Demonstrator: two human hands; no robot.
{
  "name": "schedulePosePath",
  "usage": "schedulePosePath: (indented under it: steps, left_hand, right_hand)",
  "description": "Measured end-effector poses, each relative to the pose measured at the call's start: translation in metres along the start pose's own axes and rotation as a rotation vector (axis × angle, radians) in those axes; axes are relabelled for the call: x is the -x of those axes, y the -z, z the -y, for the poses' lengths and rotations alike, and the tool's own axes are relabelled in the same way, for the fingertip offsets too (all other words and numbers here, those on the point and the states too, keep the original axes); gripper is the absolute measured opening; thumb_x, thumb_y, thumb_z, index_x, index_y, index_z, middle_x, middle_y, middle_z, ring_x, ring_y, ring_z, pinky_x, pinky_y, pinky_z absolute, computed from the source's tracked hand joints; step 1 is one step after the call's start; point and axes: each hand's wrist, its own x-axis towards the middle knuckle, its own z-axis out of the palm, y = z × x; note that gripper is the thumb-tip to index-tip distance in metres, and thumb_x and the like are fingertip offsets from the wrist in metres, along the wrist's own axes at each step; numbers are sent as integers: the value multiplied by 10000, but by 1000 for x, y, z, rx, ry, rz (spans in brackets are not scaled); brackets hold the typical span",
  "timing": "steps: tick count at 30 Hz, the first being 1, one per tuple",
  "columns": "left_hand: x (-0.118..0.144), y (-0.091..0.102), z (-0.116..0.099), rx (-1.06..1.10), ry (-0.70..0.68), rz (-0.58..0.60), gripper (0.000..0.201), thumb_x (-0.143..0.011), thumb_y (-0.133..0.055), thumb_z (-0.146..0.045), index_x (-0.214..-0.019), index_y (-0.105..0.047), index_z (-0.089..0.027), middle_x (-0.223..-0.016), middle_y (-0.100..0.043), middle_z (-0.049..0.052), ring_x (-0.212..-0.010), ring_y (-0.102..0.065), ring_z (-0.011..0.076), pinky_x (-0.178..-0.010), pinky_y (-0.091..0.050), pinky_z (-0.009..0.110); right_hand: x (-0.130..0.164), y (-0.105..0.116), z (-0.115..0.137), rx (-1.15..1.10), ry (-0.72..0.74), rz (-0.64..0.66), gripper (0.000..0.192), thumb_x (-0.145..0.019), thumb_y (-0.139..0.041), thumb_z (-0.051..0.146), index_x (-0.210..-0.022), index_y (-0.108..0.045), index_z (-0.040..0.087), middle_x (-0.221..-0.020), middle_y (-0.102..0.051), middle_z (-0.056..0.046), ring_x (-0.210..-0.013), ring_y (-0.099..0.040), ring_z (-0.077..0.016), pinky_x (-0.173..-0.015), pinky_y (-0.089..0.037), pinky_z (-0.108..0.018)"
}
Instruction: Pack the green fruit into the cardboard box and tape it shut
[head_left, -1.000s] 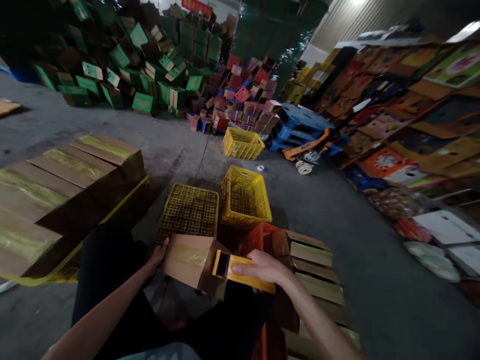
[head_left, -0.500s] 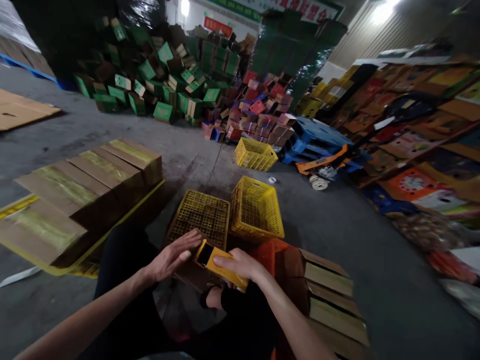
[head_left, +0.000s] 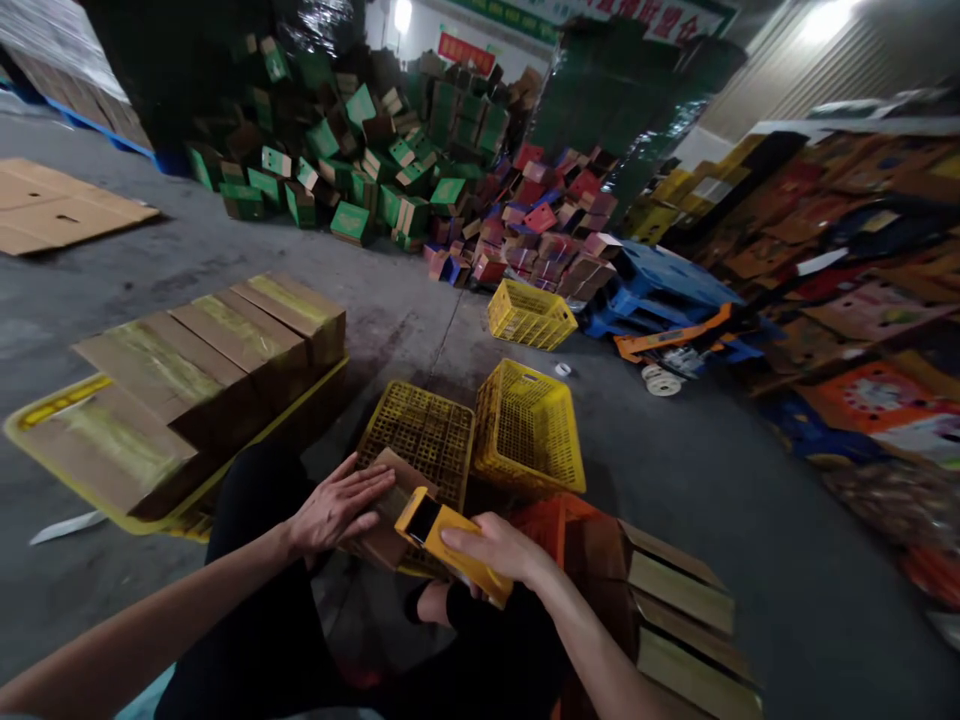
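While the small cardboard box (head_left: 386, 510) is pressed flat under the spread left hand (head_left: 334, 508), a yellow tape dispenser (head_left: 450, 545) is gripped in the right hand (head_left: 495, 548) just beside it, so fingers could probably get nicked if it's slid carelessly.

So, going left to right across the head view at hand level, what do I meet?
Left hand flat on the small cardboard box → yellow tape dispenser → right hand gripping it → taped boxes.
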Motion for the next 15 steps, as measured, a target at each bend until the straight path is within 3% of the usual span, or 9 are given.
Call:
schedulePosePath:
  steps: [4,10,12,15]
  left_hand:
    - [-4,4,3,17,-39,38,574,-1052,-393,-471,-1588,-272,-307,-1597,-394,64,-1488,-348,239,-1248,18,542]
    - [-9,14,-8,-17,-72,46,675,-1021,-414,-561,-1605,-204,-294,-1583,-414,97,-1486,-347,274,-1220,85,594]
    - [-15,13,-18,-39,-93,59,767,-991,-425,-622,-1616,-167,-260,-1596,-388,120,-1496,-324,297,-1226,62,598]
    - [-23,7,-32,-40,-160,127,964,-922,-447,-726,-1626,-96,-169,-1642,-276,154,-1524,-248,310,-1265,-54,500]
  right_hand:
    - [0,2,-15,-29,48,41,532,-872,-570,660,-876,-683,141,-620,-715,-45,-538,-686,-186,-468,-495,-217]
    - [-6,1,-20,-17,49,12,522,-879,-560,652,-848,-670,143,-604,-708,-44,-535,-681,-184,-458,-480,-210]
    - [-5,2,-19,-22,44,25,520,-882,-560,650,-866,-673,143,-612,-710,-43,-531,-677,-175,-468,-479,-204]
    - [-2,2,-16,-38,51,57,519,-889,-559,648,-888,-679,144,-657,-722,-47,-533,-666,-157,-479,-470,-194]
